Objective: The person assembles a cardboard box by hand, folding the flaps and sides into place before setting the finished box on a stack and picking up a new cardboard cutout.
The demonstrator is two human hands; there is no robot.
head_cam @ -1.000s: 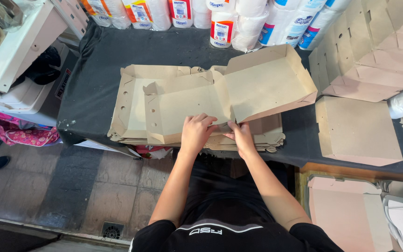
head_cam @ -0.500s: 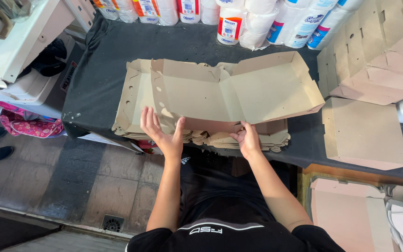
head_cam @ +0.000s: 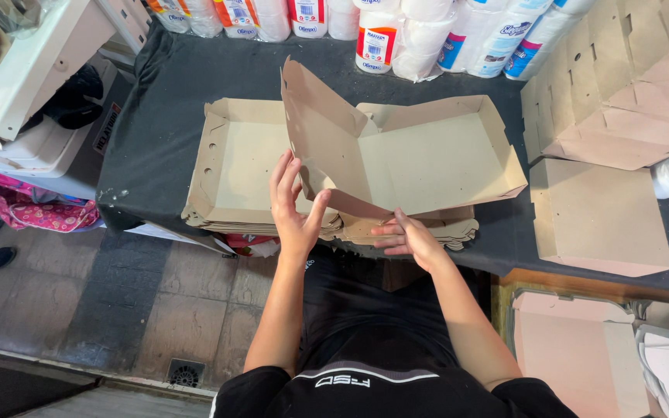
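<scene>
Box: brown cardboard box (head_cam: 420, 159), half folded, sits on top of a stack of flats (head_cam: 234, 166) near the front edge of the counter (head_cam: 156, 116). Right half is already a shallow tray with walls up, left flap stands up at a tilt.
Left hand: left hand (head_cam: 292, 205) is open, fingers spread, palm against the near edge of that raised flap, thumb hooked on the other side. More propping than gripping.
Right hand: right hand (head_cam: 404, 236) is flat, fingers pressed together and stretched out, pushing on the box's front wall just above the stack. Not pinching anything.
Handling: looks light and thin, stiff along the panels but floppy at the creases, so I'd guess it bends or tears at the slots if squeezed hard. Best taken by the flap edges and corners, not the middle of a panel.
Contents: tray part is empty, nothing in it.
Stack: flats lie unfolded with round holes along the left side.
Done ones: closed boxes (head_cam: 613, 93) piled at the right, one more (head_cam: 598, 217) lying flat just beside them.
Back row: paper rolls and bottles (head_cam: 381, 39) along the far edge, well apart from the hands.
</scene>
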